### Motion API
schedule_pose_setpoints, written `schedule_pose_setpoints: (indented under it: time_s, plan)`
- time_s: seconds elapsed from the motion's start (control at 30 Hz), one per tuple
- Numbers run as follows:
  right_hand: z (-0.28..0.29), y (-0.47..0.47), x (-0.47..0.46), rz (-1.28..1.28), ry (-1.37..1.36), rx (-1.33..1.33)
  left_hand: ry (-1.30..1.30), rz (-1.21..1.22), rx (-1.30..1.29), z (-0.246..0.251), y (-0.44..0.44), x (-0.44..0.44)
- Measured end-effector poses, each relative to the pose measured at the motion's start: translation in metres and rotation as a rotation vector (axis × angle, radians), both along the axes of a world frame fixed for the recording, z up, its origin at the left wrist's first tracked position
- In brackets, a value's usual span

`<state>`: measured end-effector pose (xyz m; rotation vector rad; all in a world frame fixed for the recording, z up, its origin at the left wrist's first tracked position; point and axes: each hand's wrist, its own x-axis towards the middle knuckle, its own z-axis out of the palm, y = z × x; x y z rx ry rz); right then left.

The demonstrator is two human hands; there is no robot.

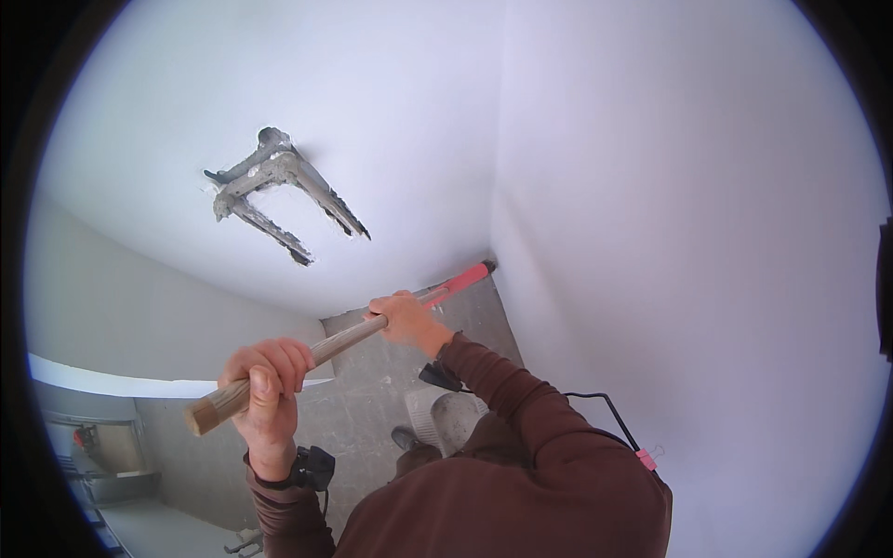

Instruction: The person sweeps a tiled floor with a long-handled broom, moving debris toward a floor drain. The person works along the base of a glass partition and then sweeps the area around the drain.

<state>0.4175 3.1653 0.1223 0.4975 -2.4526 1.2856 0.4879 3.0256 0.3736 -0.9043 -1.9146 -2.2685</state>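
Observation:
My left hand grips a long wooden handle close to its butt end, at the lower left. Farther along the same handle, my right hand is closed around it. Beyond that hand a red part continues along the tool up to the wall corner, low down near the floor. Its far tip is dark, and I cannot tell the tool's kind. On the white wall above, rough grey channels are cut, with pipes or mortar inside.
A squat toilet pan is set in the grey floor, beside my shoe. Another white wall rises on the right. At the far left lies a doorway area with a red object. A black cable with a pink clip runs by my shoulder.

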Motion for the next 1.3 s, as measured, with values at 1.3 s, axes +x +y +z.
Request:
schedule_pose_setpoints:
  time_s: [1.3]
  plan:
    - [-0.102, -0.009, 0.091, 0.358, -0.535, 0.016, -0.287, -0.06, -0.041, -0.065, -0.062, 0.05]
